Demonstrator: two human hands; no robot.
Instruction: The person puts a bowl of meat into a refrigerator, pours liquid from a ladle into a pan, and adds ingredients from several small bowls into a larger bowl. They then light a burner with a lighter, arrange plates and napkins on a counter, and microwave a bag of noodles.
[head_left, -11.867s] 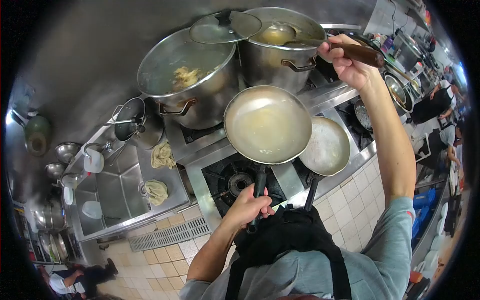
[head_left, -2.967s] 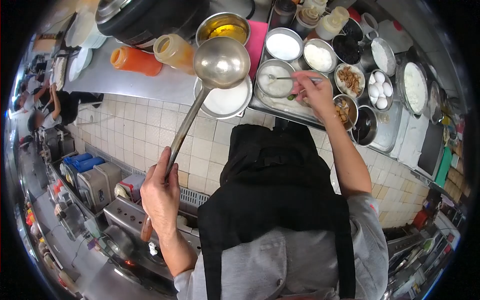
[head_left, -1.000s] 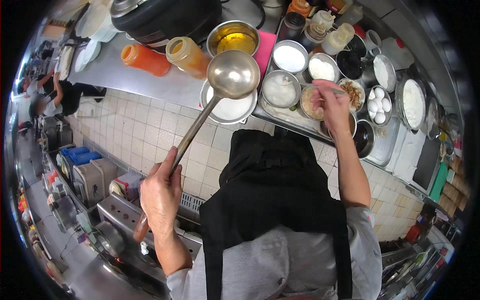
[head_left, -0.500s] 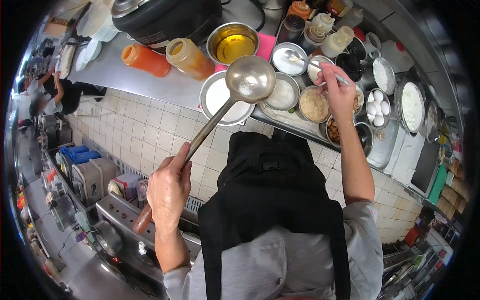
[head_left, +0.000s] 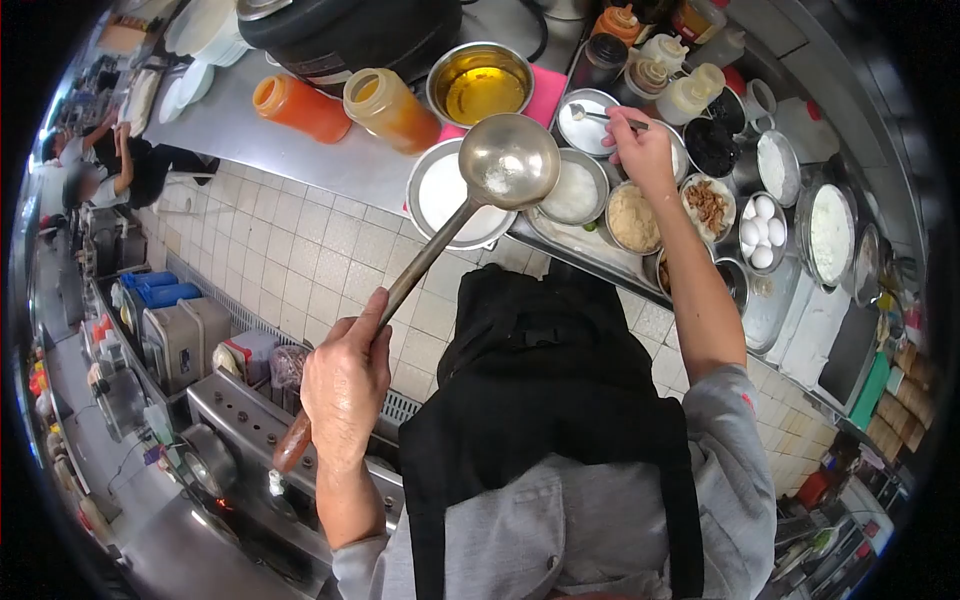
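In my left hand [head_left: 345, 395] is the long handle of a metal ladle [head_left: 510, 160], fingers wrapped round it. A little white powder lies in the ladle's bowl, which overlaps a large bowl of white liquid or powder [head_left: 440, 190] in this view. My right hand [head_left: 643, 155] pinches a small metal spoon [head_left: 579, 113], its tip over a bowl of white granules [head_left: 578, 137]. Close to that hand stand a bowl of coarser white granules [head_left: 572, 193], a bowl of light-brown powder [head_left: 632, 220] and a bowl of brown pieces [head_left: 708, 205].
A metal bowl of yellow oil [head_left: 485, 90] stands behind the ladle, beside an orange bottle [head_left: 300, 110] and an amber bottle [head_left: 392, 110]. Eggs [head_left: 763, 232] sit in a bowl at right. A stove [head_left: 250, 430] is at lower left; another person [head_left: 125, 170] is at far left.
My right hand has shifted left and away from me with the spoon, closer to the bowl of white granules. The ladle stays almost in place; the whole view has shifted slightly.
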